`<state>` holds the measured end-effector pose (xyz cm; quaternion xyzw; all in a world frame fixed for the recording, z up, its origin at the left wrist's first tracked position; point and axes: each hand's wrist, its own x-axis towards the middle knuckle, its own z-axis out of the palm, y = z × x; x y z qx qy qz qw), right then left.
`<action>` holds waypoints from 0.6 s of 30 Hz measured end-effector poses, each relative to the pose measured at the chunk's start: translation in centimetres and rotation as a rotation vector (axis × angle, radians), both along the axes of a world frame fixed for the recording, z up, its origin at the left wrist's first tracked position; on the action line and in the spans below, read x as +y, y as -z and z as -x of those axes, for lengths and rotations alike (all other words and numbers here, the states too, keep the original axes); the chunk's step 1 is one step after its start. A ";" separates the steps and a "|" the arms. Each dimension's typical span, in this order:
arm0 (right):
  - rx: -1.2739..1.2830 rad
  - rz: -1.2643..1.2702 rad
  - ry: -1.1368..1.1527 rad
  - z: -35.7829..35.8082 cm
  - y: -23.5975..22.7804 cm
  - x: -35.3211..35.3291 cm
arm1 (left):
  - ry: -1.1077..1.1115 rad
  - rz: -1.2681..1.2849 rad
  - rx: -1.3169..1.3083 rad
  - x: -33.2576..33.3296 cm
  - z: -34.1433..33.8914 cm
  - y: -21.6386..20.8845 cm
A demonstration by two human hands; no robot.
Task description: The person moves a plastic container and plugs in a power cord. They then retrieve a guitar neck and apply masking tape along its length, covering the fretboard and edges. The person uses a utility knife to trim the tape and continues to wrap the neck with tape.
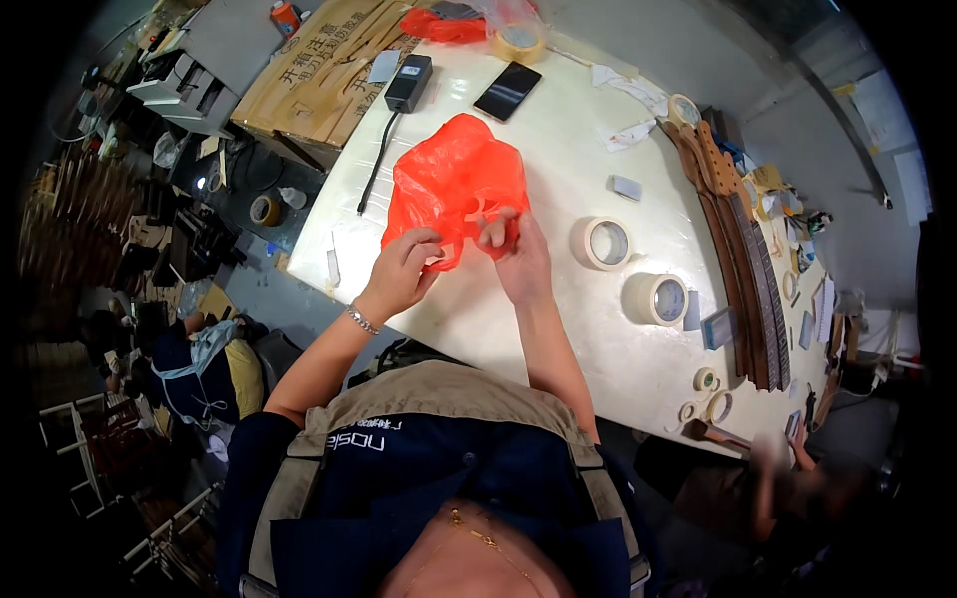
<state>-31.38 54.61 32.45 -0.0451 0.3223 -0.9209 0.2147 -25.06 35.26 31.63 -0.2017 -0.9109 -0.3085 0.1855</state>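
A thin red plastic bag (461, 164) is spread upward between my two hands above the pale table. My left hand (401, 267) has its fingers curled on the bag's lower left edge. At the lower right edge, my right hand (520, 251) grips the bag with bent fingers. A gap between its handles shows the table beneath. What lies inside the bag, if anything, cannot be made out. Just beyond it are a black power adapter (408, 84) with its cable and a black phone (508, 92).
Tape rolls (606, 243) lie to the right on the table (469, 324). Several guitar necks (733, 259) line its right side. A cardboard box (309, 75) stands at the far left. Another person's hand (768, 463) is at the lower right.
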 end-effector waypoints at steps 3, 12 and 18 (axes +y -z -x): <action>0.394 -0.633 -0.263 -0.7 -1.7 -0.1 | -0.009 0.205 0.197 0.7 -0.6 -3.8; 0.651 -0.704 -0.470 -1.1 -0.9 1.7 | 0.166 -0.105 -0.216 2.1 -0.2 -7.3; 0.396 -0.810 -0.175 -3.4 1.2 1.0 | 0.306 -0.240 -0.270 4.0 1.7 -7.6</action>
